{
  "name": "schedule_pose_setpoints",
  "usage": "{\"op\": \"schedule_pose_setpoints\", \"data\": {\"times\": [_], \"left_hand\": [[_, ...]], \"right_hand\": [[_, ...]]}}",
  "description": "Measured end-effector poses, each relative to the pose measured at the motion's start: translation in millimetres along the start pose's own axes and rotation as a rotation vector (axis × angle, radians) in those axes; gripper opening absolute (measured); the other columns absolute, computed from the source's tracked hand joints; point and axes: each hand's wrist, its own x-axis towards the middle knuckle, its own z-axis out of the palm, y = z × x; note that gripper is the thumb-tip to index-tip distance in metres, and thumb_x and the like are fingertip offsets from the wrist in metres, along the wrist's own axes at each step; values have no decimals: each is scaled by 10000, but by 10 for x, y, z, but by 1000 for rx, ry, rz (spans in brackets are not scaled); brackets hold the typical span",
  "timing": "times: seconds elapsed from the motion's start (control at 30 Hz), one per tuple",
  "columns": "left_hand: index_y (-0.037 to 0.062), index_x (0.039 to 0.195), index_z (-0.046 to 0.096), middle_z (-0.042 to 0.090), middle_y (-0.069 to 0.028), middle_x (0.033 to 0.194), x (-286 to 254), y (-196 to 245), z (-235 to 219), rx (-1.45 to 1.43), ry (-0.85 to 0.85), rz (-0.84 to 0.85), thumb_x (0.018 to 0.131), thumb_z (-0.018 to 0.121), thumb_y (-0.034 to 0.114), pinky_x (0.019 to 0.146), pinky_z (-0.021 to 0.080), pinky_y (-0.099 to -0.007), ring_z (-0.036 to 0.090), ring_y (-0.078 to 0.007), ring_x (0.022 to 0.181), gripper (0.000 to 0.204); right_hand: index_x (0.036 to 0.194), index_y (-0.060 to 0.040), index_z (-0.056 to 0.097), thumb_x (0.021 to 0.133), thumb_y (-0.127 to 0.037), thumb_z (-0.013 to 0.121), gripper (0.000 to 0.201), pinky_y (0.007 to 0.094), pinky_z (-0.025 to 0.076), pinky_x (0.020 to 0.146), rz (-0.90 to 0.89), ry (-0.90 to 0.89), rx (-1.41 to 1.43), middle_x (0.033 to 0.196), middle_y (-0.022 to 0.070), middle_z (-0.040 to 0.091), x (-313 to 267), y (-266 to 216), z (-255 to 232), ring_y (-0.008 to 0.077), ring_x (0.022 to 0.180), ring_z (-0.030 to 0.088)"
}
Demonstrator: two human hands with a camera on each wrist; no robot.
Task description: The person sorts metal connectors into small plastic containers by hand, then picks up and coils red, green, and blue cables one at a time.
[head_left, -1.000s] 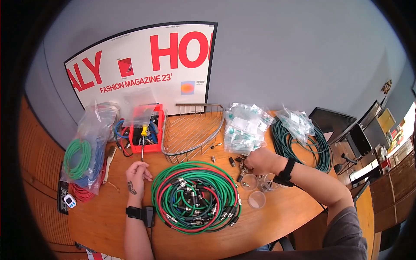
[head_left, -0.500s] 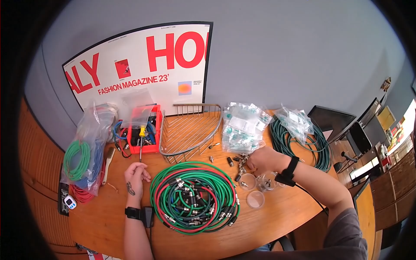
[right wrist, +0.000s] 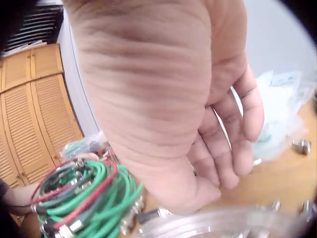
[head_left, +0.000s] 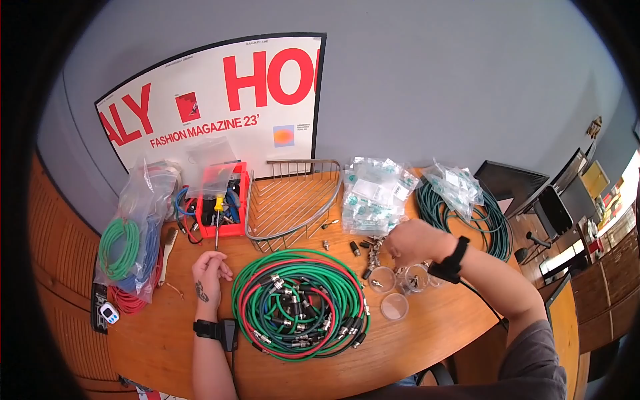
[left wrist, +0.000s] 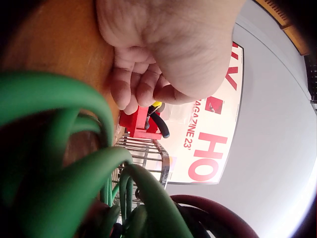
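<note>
My right hand [head_left: 415, 241], fingers bent, hovers over the table beside a small heap of metal connectors [head_left: 373, 252] and behind the clear round cups. One cup [head_left: 382, 280] contains a connector, and a second cup [head_left: 417, 279] has several small metal pieces in it. In the right wrist view the thumb lies close to the fingers [right wrist: 228, 176]; I cannot tell whether something sits between them. My left hand [head_left: 211, 268] rests on the table with loosely curled fingers, holding nothing, left of a coil of green and red cables [head_left: 300, 303] with metal-ended plugs.
A red bin [head_left: 241, 200] with a yellow-handled screwdriver [head_left: 219, 203], a wire corner basket [head_left: 293, 230] and bagged parts [head_left: 377, 197] line the back. Dark green cable [head_left: 490, 233] lies at right; bagged cables [head_left: 120, 247] at left. A clear round lid or dish [head_left: 395, 307] sits in front.
The right hand has drawn slightly back from the connector heap, rightward and farther from the body. The left hand stays where it was; the view has shifted a little.
</note>
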Motion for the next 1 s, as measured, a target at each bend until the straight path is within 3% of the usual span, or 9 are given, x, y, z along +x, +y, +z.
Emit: {"op": "schedule_pose_setpoints", "data": {"times": [0.13, 0.2, 0.33, 0.43, 0.5, 0.57, 0.67, 0.87, 1.0], "left_hand": [[-9, 914, 623, 575, -60, 629, -8, -20, -12, -4, 3, 8, 958, 519, 91, 474, 472, -239, 584, -133, 537, 151], [-8, 915, 623, 575, -59, 630, 3, -37, -14, 0, -3, 11, 959, 517, 94, 475, 472, -239, 583, -133, 536, 153], [-6, 913, 624, 578, -57, 630, 4, -25, -5, 43, -5, 23, 960, 514, 98, 479, 474, -240, 587, -134, 537, 159], [-5, 911, 626, 579, -57, 628, -6, -10, -5, 43, 1, 10, 958, 517, 98, 480, 475, -241, 589, -134, 537, 157], [-4, 911, 627, 580, -57, 627, 6, -12, 6, 52, -2, 14, 957, 520, 96, 479, 476, -241, 590, -135, 535, 154], [-3, 910, 629, 584, -61, 626, -4, -19, 0, 50, 10, 17, 956, 520, 92, 476, 476, -241, 588, -134, 528, 151], [-2, 911, 630, 588, -64, 627, -4, -16, -1, 43, 13, 5, 955, 522, 87, 472, 477, -242, 586, -133, 524, 147], [-6, 907, 634, 582, -60, 621, 32, -54, -24, 35, -8, 1, 953, 531, 88, 468, 473, -234, 588, -129, 527, 147], [-7, 904, 635, 581, -58, 622, 14, -15, -4, 45, 3, -19, 952, 531, 89, 468, 470, -229, 588, -129, 527, 150]], "right_hand": [[800, -103, 724, 683, -242, 719, 181, 419, 531, 661, 42, 39, 103, 772, 108, 696, -361, 51, -167, 309, 760, 679], [788, -92, 695, 712, -204, 718, 137, 398, 516, 647, 47, -114, 121, 791, 61, 691, -523, -9, -165, 273, 765, 673], [830, -86, 707, 723, -201, 720, 157, 376, 523, 664, 40, -115, 196, 830, 56, 696, -568, -46, -134, 258, 790, 679], [894, -88, 717, 738, -181, 716, 181, 358, 533, 694, 27, 62, 265, 850, 61, 695, -386, -26, -119, 249, 808, 685], [962, -98, 720, 757, -149, 696, 212, 346, 540, 722, -56, 161, 239, 854, 64, 700, -164, 21, 6, 249, 827, 689], [912, -98, 719, 731, -114, 675, 187, 404, 535, 722, -60, 146, 225, 850, 80, 703, 35, 35, 112, 290, 847, 684], [833, -121, 711, 727, -131, 662, 117, 448, 535, 682, 26, 3, -61, 830, 91, 703, 257, 4, 189, 315, 825, 691], [838, -124, 719, 728, -144, 668, 122, 436, 531, 655, -33, -3, -219, 773, 80, 690, 401, -41, 291, 330, 779, 691], [831, -96, 712, 728, -166, 683, 128, 423, 535, 669, -88, -29, -161, 788, 85, 697, 205, 69, 163, 312, 782, 690]]}}
